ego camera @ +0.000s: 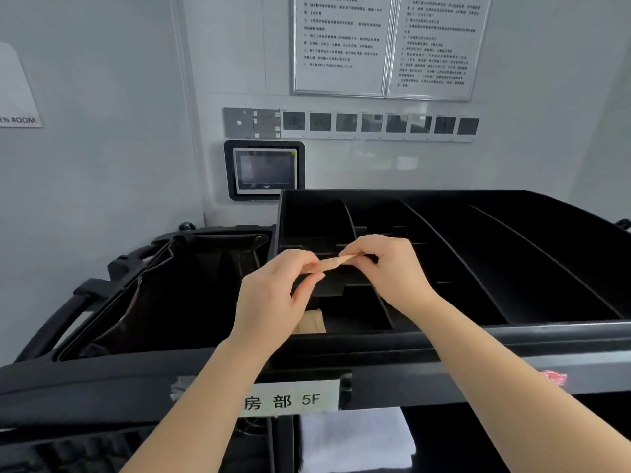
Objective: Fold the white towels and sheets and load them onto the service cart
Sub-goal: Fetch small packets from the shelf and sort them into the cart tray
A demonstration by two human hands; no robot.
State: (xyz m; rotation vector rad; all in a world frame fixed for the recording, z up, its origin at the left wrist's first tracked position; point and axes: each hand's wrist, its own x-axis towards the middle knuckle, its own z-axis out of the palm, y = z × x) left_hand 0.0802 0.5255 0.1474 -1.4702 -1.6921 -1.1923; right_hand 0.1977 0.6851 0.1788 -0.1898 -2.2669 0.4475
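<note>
A thin tan strip [333, 261] was pinched between the left hand [276, 295] and right hand [386, 268] above the black cart [512, 332], whose label [290, 399] read "房部 5F"; white towels [355, 438] were stacked below.

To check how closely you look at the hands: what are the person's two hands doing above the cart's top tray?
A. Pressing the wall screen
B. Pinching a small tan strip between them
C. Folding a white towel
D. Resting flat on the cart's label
B: the left hand and right hand each pinch an end of the small tan strip above the black tray.
</note>
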